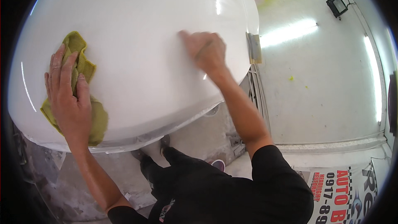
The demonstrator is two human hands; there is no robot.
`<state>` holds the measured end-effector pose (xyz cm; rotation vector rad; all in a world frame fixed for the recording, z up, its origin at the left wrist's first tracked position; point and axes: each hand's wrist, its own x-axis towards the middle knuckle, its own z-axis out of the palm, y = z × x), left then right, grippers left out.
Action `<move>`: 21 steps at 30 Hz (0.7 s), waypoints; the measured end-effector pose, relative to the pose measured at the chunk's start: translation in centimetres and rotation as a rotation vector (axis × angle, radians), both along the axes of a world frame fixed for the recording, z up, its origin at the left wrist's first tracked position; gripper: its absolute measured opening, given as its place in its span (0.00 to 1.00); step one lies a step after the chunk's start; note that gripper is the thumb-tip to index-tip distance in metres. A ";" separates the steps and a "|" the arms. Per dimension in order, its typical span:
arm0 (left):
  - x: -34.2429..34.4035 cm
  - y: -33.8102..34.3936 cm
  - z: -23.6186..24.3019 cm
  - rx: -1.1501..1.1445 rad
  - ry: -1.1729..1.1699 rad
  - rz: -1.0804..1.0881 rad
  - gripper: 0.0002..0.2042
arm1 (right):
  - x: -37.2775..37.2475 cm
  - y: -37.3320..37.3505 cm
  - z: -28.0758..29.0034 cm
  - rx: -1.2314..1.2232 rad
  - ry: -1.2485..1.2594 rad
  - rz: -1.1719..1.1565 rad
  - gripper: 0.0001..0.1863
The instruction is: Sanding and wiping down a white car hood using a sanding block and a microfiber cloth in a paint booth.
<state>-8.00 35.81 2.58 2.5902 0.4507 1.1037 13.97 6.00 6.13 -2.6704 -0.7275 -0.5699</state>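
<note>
A broad, glossy white car body panel [141, 70] spreads out in front of me, its curved near edge at my waist side. On its left part lies a crumpled yellow-green microfiber cloth [98, 120]. My left hand [68, 89] presses down on the cloth, with a fold of it bunched between fingers and thumb. White dust or residue shows on those fingers. Farther right, my right hand [206, 52] is at the panel's surface, fingers curled together and slightly smeared by motion. Whatever it may hold is hidden under the fingers.
Tape or masking material [253, 47] hangs at the panel's right edge. Plastic sheeting [145, 142] trails along the near edge. A round container [218, 165] stands on the floor by my legs. At right are a white wall, tube lights [290, 33], a floodlight [337, 5] and a printed banner [331, 195].
</note>
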 end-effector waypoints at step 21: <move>-0.8 0.7 -0.3 0.012 0.024 0.009 0.25 | 17.2 -10.6 2.5 -0.100 0.210 -0.656 0.40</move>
